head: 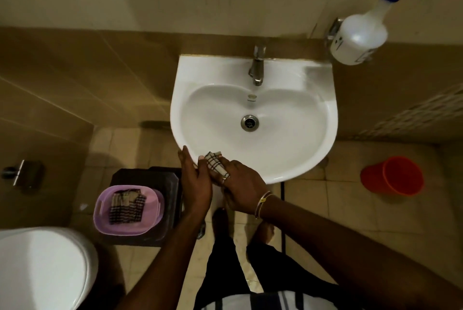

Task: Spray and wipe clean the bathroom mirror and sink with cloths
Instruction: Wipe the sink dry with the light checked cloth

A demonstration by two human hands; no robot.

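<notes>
One white sink carries one faucet at 12 o'clock and one drain at its centre. There are two checked cloths. The folded cloth lies on the sink rim at 7 o'clock. The second cloth lies in one purple basket at 8 o'clock. The right hand curls its fingers over the folded cloth. The left hand, fingers straight, touches the rim beside it. One spray bottle sits at 1 o'clock, and one red bucket at 4 o'clock.
</notes>
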